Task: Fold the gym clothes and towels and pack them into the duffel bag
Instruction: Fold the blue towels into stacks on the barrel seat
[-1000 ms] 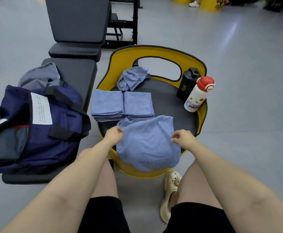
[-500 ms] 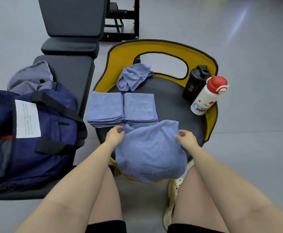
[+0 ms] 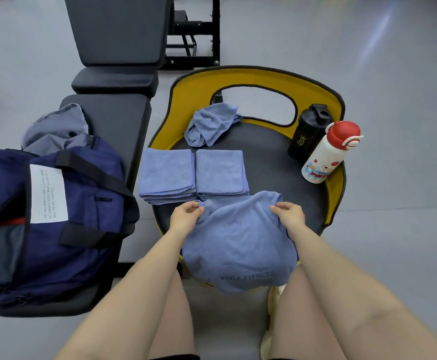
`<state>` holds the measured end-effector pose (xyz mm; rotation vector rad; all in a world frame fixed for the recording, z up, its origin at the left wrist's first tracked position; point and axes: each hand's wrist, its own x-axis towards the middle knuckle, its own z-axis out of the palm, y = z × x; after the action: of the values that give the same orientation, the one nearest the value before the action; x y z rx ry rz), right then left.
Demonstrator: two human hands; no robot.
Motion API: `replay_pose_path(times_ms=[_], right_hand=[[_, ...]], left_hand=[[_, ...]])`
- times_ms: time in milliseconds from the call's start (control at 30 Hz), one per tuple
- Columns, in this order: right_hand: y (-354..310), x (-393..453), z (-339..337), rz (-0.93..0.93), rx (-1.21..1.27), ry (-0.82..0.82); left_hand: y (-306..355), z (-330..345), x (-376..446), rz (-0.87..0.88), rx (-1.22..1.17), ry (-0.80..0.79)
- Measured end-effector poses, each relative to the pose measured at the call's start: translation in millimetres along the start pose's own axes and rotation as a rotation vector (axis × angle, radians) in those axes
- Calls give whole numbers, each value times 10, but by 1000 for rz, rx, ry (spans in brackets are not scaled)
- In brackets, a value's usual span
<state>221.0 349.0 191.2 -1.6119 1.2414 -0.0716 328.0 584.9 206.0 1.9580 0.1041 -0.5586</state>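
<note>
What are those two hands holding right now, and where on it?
Both hold the large blue printed towel: left hand pinches its far left corner, right hand its far right corner.

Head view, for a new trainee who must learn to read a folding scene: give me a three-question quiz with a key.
1. True or false: both hands grip the blue towel printed with lettering.
2. How many folded towel stacks lie beyond it on the round seat? A) one B) two C) four
3. Fill in: the crumpled towel lies ____ the stacks, from the wearer.

Key
1. True: left hand and right hand pinch its far edge.
2. B: left stack, right stack.
3. Beyond.
</note>
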Motion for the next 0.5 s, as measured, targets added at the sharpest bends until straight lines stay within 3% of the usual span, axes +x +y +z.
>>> replay_pose_path(times_ms=[300,500], right_hand=[[-188,-193,-139,-118,116,77],[-400,-458,-361,-38,305,80]], left_hand=[[191,-334,-176,-75,-339,-34],[559,-452,-434,-30,-408,-65]])
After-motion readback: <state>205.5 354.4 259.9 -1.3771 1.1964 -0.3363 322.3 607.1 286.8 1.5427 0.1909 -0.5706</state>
